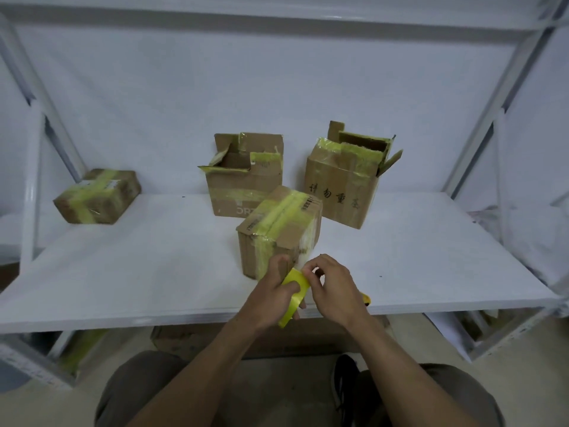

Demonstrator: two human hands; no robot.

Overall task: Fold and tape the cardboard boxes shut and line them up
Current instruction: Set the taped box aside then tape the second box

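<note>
partly behind left hand (268, 298): tape roll (296, 281)

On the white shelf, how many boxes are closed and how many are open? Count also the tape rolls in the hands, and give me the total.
Closed boxes: 2, the left box and the near box
Open boxes: 2, the middle box and the right box
Tape rolls: 1, the yellow tape roll, held by the left hand
Total: 5
</note>
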